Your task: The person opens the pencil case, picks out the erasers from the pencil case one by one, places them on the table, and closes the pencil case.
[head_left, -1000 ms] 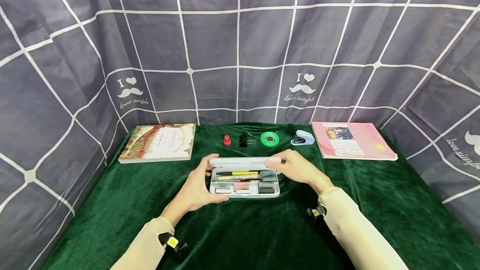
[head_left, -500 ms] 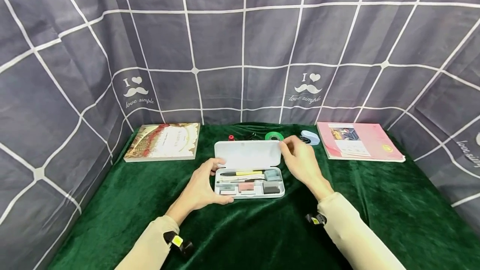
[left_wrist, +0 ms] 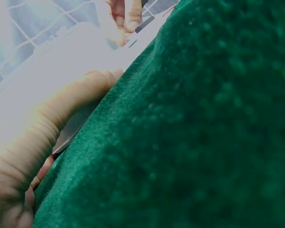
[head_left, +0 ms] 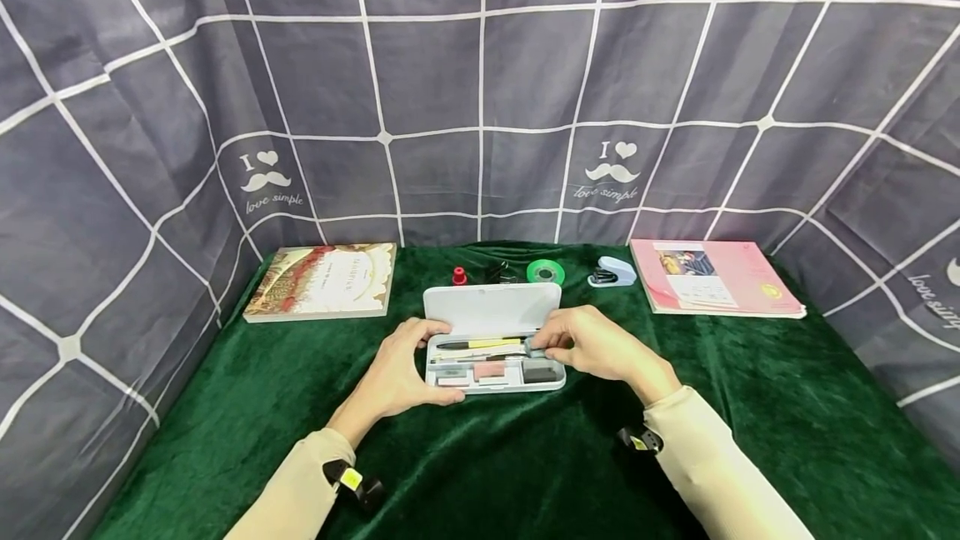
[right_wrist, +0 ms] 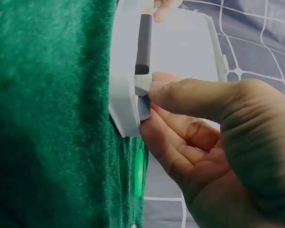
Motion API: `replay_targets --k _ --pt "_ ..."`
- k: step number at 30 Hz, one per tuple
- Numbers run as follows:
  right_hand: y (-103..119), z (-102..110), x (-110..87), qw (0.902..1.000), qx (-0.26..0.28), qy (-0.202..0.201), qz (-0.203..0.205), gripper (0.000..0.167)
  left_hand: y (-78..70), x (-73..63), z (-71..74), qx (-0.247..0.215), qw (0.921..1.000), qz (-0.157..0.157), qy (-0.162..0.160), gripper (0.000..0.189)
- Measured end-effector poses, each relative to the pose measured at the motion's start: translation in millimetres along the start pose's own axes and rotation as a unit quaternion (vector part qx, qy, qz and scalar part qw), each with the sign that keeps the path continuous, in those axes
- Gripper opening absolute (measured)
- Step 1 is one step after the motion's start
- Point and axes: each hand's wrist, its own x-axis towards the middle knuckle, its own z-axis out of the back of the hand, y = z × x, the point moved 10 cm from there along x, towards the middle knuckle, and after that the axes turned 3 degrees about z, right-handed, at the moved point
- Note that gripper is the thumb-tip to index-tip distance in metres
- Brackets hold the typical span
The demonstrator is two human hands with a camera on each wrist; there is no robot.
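The pencil case [head_left: 491, 309] sits open, low in the middle of the head view. The left hand [head_left: 397, 369] grips its left end; the right hand [head_left: 600, 346] pinches a small grey thing [head_left: 534, 348] inside.

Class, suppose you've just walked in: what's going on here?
A person's left hand grips the left end of a white rectangular pencil case, its white lid standing open. The right hand is at the case's right end and appears to pinch a small grey-blue block. A black-and-yellow pen and a pink block lie inside. Beyond the case, a pale-blue stapler sits on the green cloth.
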Motion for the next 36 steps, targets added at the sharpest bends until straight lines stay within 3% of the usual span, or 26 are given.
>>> replay_targets --k 13,19,23,29,33,36 --pt "-4.8 -3.5 1.7 0.9998 0.017 -0.003 -0.012 0.026 1.6 -0.1 -2.2 -0.007 0.9999 0.006 0.012 0.083" --pt "-3.6 5.4 -0.7 0.999 0.028 -0.036 -0.006 0.028 -1.0 -0.5 -2.0 -0.006 0.9999 0.006 0.011 0.082" --pt "1.9 27.2 -7.5 0.9965 0.027 -0.077 0.017 0.029 -0.7 -0.7 -1.3 -0.009 0.9999 0.01 0.008 0.082" --pt "-14.4 76.3 -45.3 0.9911 -0.009 -0.133 -0.001 0.033 -0.1 -0.3 -3.1 -0.006 0.9999 0.008 0.008 0.081" --pt "-41.2 100.5 -82.2 0.9867 -0.03 -0.153 -0.044 0.033 -0.2 -0.4 -3.7 -0.009 0.9999 0.007 0.009 0.081" --pt "-64.7 106.8 -105.7 0.9839 -0.041 -0.153 -0.082 0.029 -0.1 -0.2 -2.0 -0.01 0.9999 0.007 0.007 0.081"
